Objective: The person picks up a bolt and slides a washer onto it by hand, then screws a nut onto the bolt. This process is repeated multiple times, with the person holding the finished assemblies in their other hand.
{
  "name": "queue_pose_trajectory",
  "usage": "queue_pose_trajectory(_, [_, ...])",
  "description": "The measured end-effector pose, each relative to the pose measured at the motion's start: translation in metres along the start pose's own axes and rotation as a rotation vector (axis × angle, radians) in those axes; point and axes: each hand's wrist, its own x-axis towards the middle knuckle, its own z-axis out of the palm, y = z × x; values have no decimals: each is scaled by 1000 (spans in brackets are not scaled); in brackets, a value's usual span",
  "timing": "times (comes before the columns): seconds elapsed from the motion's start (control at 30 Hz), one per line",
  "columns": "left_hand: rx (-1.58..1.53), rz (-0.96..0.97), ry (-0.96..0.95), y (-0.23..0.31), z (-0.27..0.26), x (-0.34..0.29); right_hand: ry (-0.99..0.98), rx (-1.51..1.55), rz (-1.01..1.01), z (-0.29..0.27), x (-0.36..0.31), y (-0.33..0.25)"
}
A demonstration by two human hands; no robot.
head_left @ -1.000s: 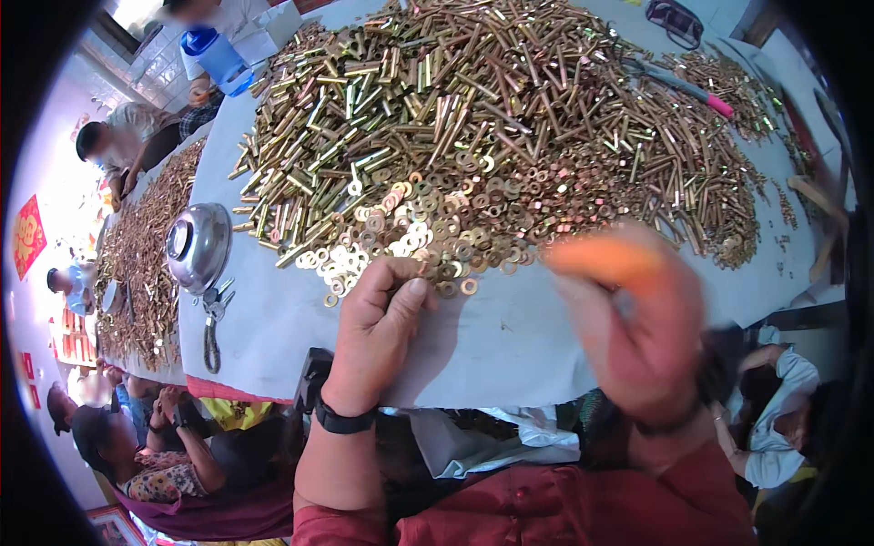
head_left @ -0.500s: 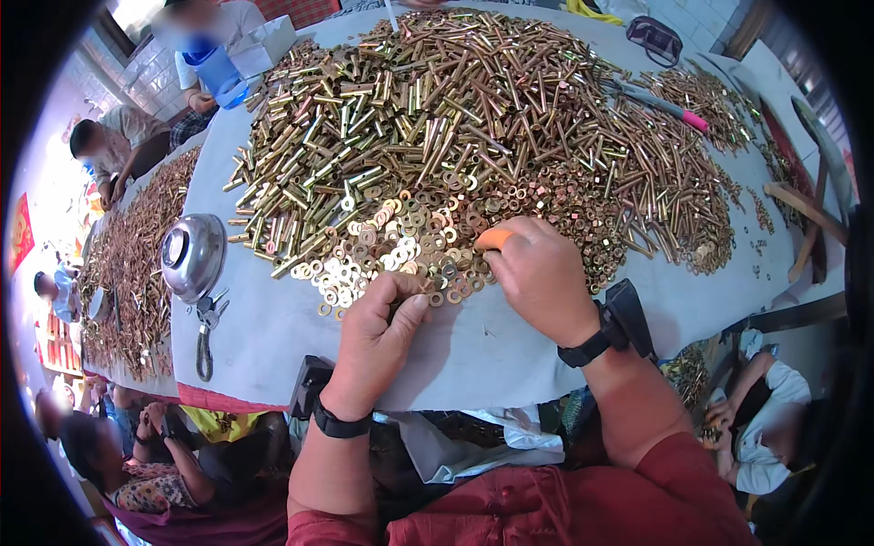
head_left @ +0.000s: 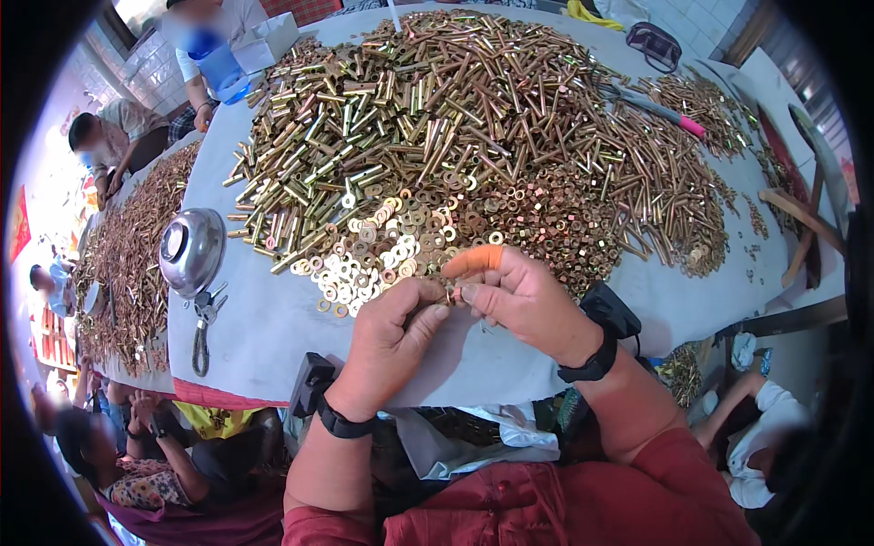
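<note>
Just in front of the loose washers (head_left: 350,284), my two hands meet fingertip to fingertip. My left hand (head_left: 393,329) is closed in a pinch, and what it grips is mostly hidden by the fingers. My right hand (head_left: 523,305), with an orange finger cover (head_left: 473,261) on its index finger, pinches at the same spot. A tiny gold-coloured metal piece (head_left: 457,295) shows between the fingertips; its exact kind is too small to tell. Behind the right hand lie many small nuts (head_left: 546,227). Farther back rises a large heap of metal sleeves (head_left: 410,100).
A steel bowl (head_left: 193,253) sits upside down at the left, with keys (head_left: 208,308) on a cord below it. A pink-tipped tool (head_left: 687,126) lies on the right heap of thin metal rods (head_left: 669,196). Other people work around neighbouring tables.
My right hand has moved left and nearer from the nuts, and its fingertips now meet those of my left hand. The left hand has shifted slightly right, still pinching.
</note>
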Motion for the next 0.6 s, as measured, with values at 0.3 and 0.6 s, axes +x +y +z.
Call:
queue_pose_trajectory(0.3, [116,90,-56,-5,-7,-3,6,-795,-352,3,-14,-12])
queue_pose_trajectory(0.6, [76,102,-98,-5,-3,-4,-2,-1011,-522,-2,-15,-11])
